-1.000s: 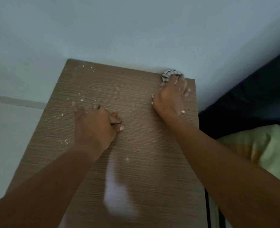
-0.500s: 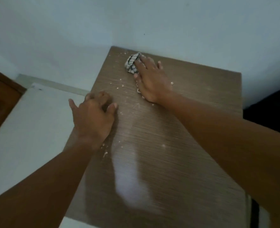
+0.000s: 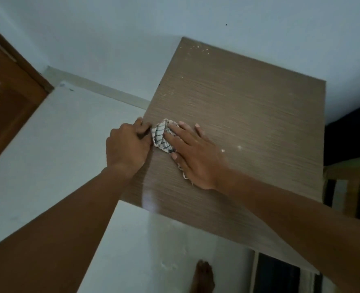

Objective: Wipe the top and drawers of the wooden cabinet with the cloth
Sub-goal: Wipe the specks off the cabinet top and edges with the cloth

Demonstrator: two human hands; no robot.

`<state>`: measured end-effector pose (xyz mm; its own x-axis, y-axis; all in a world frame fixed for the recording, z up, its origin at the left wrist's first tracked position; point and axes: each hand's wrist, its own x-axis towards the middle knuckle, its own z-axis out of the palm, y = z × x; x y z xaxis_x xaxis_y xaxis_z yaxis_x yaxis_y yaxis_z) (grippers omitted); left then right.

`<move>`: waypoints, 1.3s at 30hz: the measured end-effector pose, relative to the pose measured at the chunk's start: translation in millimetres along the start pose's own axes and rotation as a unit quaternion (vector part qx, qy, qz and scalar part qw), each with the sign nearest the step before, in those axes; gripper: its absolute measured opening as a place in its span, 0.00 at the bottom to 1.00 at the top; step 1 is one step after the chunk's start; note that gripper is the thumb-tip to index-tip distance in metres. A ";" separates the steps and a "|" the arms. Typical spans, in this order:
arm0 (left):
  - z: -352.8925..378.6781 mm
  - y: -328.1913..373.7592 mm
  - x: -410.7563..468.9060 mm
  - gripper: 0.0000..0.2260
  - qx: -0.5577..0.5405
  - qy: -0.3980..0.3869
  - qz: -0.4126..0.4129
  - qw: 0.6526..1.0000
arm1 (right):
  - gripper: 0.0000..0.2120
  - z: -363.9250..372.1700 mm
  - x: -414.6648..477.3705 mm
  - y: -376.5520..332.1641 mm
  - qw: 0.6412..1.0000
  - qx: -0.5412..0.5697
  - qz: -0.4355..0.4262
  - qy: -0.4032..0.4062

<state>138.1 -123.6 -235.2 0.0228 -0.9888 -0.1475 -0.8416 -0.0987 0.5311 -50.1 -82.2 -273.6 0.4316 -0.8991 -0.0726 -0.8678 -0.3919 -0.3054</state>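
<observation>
The wooden cabinet top (image 3: 248, 115) fills the middle of the view, brown with fine grain. White crumbs dot its far left corner and a few lie right of my wrist. My right hand (image 3: 193, 155) presses flat on a white checked cloth (image 3: 161, 137) at the top's left edge. The cloth pokes out under my fingers and beside my palm. My left hand (image 3: 127, 148) curls over the cabinet's left edge, touching the cloth. The drawers are hidden below the top.
A pale wall stands behind the cabinet. A brown wooden door (image 3: 8, 87) is at the far left. White floor (image 3: 48, 155) lies left and in front, with my bare foot (image 3: 203, 278) below. Dark and yellow bedding (image 3: 350, 166) sits to the right.
My right hand has dragged the cloth from the far right corner across the back and down to the left edge. My left hand shifted to the left edge. The view swung left.
</observation>
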 end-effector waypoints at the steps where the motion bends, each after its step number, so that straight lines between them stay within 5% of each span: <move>1: -4.4 -7.1 -3.3 0.15 -0.007 -0.011 -0.012 1.000 | 0.24 3.8 -8.3 -9.3 1.000 0.001 0.000 -0.001; 16: -18.1 -22.5 -21.5 0.11 -0.020 -0.038 -0.035 0.998 | 0.24 46.5 -93.6 -79.3 0.978 -0.031 -0.205 0.028; 20: -20.0 -25.3 -16.8 0.12 -0.005 -0.049 -0.036 0.998 | 0.18 28.7 -79.8 -74.3 0.987 0.042 -0.106 0.110; 24: -21.4 -15.5 -5.4 0.17 0.020 -0.067 -0.001 0.998 | 0.17 -3.4 -45.8 -49.2 0.960 0.110 0.069 0.248; 27: -18.0 0.5 21.9 0.17 0.007 -0.065 0.000 0.998 | 0.19 -26.1 1.2 -14.4 0.940 0.148 0.161 0.263; 33: -4.6 25.2 74.0 0.13 -0.097 -0.032 -0.089 0.991 | 0.20 -68.7 91.6 73.7 0.844 0.318 0.297 0.315; 36: -3.5 19.2 79.4 0.18 -0.142 -0.051 -0.125 0.981 | 0.20 -82.6 126.6 120.8 0.856 0.250 0.302 0.336; 39: -3.6 16.5 86.8 0.17 -0.174 -0.065 -0.147 0.972 | 0.21 -83.0 157.5 155.9 0.904 0.159 0.291 0.270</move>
<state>128.2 -211.4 -236.3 0.1485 -0.8918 -0.4274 -0.5755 -0.4294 0.6960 -137.8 -301.1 -253.8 -0.3328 -0.9328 0.1383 -0.7579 0.1773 -0.6278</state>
